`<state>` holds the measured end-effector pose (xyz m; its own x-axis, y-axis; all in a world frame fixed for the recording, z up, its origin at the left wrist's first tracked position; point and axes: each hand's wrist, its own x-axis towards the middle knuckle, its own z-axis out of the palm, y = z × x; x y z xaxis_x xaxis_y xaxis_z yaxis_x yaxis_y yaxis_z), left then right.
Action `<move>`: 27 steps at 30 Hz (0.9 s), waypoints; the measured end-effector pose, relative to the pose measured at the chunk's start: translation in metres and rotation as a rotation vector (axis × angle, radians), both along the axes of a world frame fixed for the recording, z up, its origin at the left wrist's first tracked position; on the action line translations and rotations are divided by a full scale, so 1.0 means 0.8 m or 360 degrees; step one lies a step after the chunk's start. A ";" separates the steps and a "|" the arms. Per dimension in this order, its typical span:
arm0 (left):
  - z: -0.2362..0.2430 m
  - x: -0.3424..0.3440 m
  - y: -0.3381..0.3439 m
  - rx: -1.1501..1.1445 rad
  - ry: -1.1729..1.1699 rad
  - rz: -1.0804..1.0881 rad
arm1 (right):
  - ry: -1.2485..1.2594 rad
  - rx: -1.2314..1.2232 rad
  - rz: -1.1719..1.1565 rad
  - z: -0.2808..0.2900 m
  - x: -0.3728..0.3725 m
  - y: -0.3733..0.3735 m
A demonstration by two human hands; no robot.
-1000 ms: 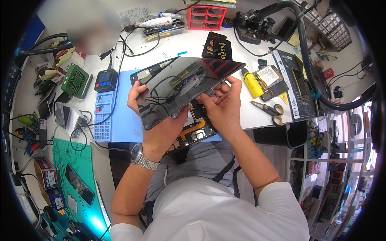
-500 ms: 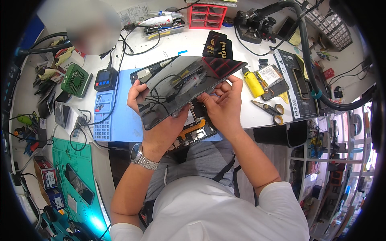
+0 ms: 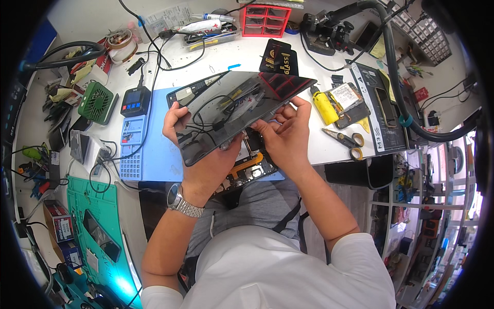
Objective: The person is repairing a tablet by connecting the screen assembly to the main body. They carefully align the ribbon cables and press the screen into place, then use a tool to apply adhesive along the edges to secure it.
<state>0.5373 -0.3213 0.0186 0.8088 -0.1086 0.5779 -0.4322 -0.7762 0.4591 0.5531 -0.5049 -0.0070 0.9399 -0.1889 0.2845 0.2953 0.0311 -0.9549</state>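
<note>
White tabletop (image 3: 319, 62) fills this busy repair spot, with a blue work mat (image 3: 154, 154) laid on it in front of the person.

Almost nothing has changed in the last second. The dark glass screen panel (image 3: 231, 110) sits tilted up in the same way as a moment ago, and both hands are in the same places. So the panel is still being held up off the table, not put down, and the work on it looks like it is paused or going very slowly.

Closest to the person, the left hand (image 3: 206, 159) is under the low near edge of the panel. Its palm props the panel from below, and its fingertips (image 3: 172, 110) curl over the left edge, so it grips the panel. A metal wristwatch (image 3: 182, 203) is on that wrist.

The right hand (image 3: 285, 136) is at the near right edge. Its fingers are bent and pinch the rim of the panel, with the thumb pointing in toward the middle.

Under the panel lies the open device body (image 3: 252, 167) with an orange strip inside.

Farther off are scissors (image 3: 345, 139), a yellow bottle (image 3: 325, 107), a small black meter (image 3: 135, 101) and a green fan (image 3: 96, 103). At the far edge stands a red drawer box (image 3: 265, 20).
</note>
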 end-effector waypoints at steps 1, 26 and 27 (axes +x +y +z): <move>0.001 0.000 0.000 -0.0018 0.0041 -0.0025 | -0.0018 -0.0030 -0.0001 -0.001 0.000 0.000; -0.024 0.005 0.006 -0.0170 0.0021 -0.0017 | -0.0319 -0.0301 -0.0037 -0.001 -0.010 0.003; -0.024 0.005 0.006 -0.0171 0.0017 -0.0016 | -0.0320 -0.0296 -0.0038 -0.001 -0.010 0.003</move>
<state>0.5413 -0.3164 -0.0010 0.8140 -0.0546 0.5782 -0.4344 -0.7181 0.5437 0.5450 -0.5028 -0.0079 0.8569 -0.1375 0.4968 0.4781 -0.1483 -0.8657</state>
